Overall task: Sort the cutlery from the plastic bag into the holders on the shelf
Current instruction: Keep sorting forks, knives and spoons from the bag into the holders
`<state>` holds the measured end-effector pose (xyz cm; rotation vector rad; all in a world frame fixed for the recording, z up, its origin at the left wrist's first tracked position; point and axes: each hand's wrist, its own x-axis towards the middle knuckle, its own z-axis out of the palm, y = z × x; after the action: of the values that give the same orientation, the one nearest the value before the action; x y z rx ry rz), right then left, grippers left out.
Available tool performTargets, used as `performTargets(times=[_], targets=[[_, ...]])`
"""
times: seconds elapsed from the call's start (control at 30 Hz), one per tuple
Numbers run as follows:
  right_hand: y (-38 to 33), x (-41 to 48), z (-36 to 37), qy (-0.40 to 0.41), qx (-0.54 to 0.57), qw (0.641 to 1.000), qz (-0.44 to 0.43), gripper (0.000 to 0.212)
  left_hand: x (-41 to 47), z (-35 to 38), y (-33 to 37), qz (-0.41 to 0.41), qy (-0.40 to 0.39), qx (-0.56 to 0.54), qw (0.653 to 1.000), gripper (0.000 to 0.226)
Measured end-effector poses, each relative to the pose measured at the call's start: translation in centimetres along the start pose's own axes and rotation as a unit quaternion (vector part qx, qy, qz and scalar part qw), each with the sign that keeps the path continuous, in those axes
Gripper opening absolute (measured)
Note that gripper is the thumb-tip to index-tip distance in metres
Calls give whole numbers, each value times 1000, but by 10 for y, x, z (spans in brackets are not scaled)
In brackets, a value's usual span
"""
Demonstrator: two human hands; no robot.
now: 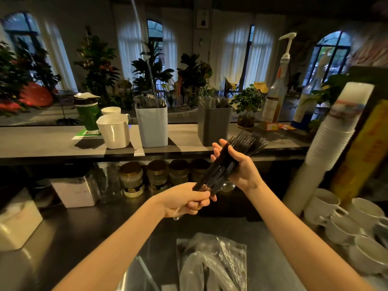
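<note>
A bundle of black plastic cutlery (241, 143) slants up to the right, fork tines fanning out at the top. My right hand (241, 169) grips the bundle around its middle. My left hand (184, 200) pinches the lower handle ends, where a clear spoon bowl (227, 186) also sticks out. Both hands hover below the shelf edge. On the shelf stand a light blue holder (152, 127) and a grey holder (213, 127), each with cutlery in it. The clear plastic bag (212, 263) with more cutlery lies on the counter at the bottom.
A white jug (114, 131), a paper cup and a green cup stand left of the blue holder. Pump bottles (275, 95) and a small plant stand at the shelf's right. A tall stack of cups (331, 143) leans at the right, with white mugs (357, 223) below. Jars line the space under the shelf.
</note>
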<state>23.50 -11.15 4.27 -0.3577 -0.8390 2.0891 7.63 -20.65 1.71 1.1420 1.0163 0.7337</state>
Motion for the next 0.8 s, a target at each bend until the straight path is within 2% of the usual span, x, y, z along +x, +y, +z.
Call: performTargets(times=[0.13, 0.23, 0.33, 0.4, 0.47, 0.53, 0.67, 0.8], targets=[[-8, -3, 2, 19, 43, 998, -48, 26, -11, -7, 2, -19, 43, 56, 997, 21], [-22, -5, -2, 60, 88, 991, -84, 26, -21, -18, -5, -34, 113, 89, 989, 22], [-22, -12, -11, 90, 33, 994, -51, 25, -23, -23, -8, -9, 221, 10, 975, 22], [-14, -17, -15, 99, -18, 995, -12, 22, -23, -21, -6, 31, 264, -23, 964, 28], [-6, -22, -16, 83, -48, 995, 24, 20, -23, -15, -4, 70, 266, 1, 961, 35], [3, -27, -17, 42, -58, 996, 57, 18, -23, -6, -3, 92, 265, 78, 957, 37], [20, -36, -20, -55, -70, 991, 102, 23, -18, 7, -4, 149, 259, 186, 936, 20], [28, -48, -21, -77, -68, 989, 103, 28, -20, 7, -10, 154, 271, 188, 931, 20]])
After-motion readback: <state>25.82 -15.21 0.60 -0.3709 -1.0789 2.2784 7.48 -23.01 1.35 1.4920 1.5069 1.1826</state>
